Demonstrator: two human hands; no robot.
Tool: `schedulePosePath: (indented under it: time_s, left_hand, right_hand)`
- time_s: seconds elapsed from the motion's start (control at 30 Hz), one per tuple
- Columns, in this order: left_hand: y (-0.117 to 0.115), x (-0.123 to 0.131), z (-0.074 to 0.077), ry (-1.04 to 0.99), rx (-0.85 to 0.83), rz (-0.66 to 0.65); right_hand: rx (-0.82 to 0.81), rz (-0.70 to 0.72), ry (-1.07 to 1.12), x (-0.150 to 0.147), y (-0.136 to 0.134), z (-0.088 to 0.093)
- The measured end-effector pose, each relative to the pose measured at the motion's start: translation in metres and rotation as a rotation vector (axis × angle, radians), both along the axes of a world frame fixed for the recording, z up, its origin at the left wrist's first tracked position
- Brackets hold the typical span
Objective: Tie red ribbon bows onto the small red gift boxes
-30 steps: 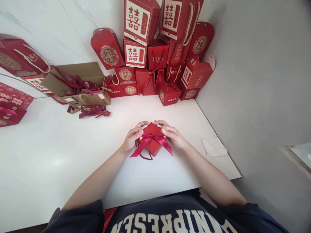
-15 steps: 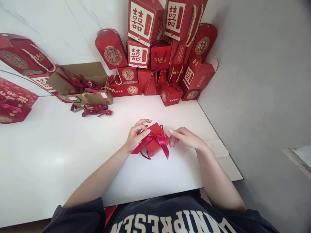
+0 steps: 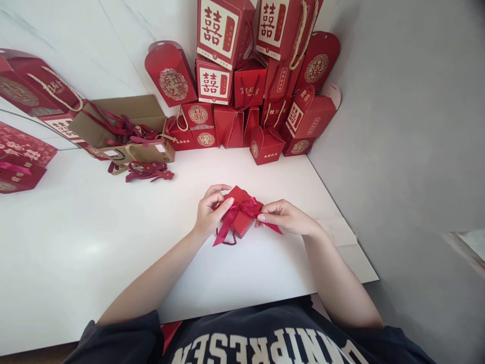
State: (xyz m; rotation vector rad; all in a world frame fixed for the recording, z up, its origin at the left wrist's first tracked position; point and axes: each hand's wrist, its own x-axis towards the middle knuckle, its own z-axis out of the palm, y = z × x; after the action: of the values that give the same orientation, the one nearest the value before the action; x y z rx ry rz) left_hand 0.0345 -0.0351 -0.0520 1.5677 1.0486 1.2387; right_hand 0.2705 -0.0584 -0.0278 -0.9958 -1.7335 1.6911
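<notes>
Box gripped by left hand, right hand seemingly pinching its ribbon; red gift boxes stacked behind

Loads of bare table left of and in front of the small red box. Walled off behind by stacked red gift boxes, crowded back-left by a cardboard box and loose ribbons.

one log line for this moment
left hand: holds red box | right hand: pinches ribbon end | box: on white table | ribbon: tied in bow
</notes>
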Motion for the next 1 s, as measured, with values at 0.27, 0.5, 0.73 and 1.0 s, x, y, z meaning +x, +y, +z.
schedulePosePath:
  time_s: [0.27, 0.5, 0.73, 1.0]
  left_hand:
    - [0.004, -0.003, -0.001, -0.063, -0.162, -0.055]
    - [0.003, -0.001, -0.002, -0.115, -0.221, -0.074]
    - [0.004, -0.002, 0.0, -0.223, -0.315, -0.151]
    - [0.005, -0.002, 0.008, -0.075, -0.263, -0.178]
  right_hand:
    - [0.012, 0.081, -0.099, 0.013, 0.002, 0.003]
    - [0.0, 0.163, -0.183, 0.021, 0.008, 0.002]
    - [-0.069, 0.111, -0.46, 0.054, -0.005, 0.009]
    - [0.844, -0.433, -0.491, -0.036, -0.062, 0.024]
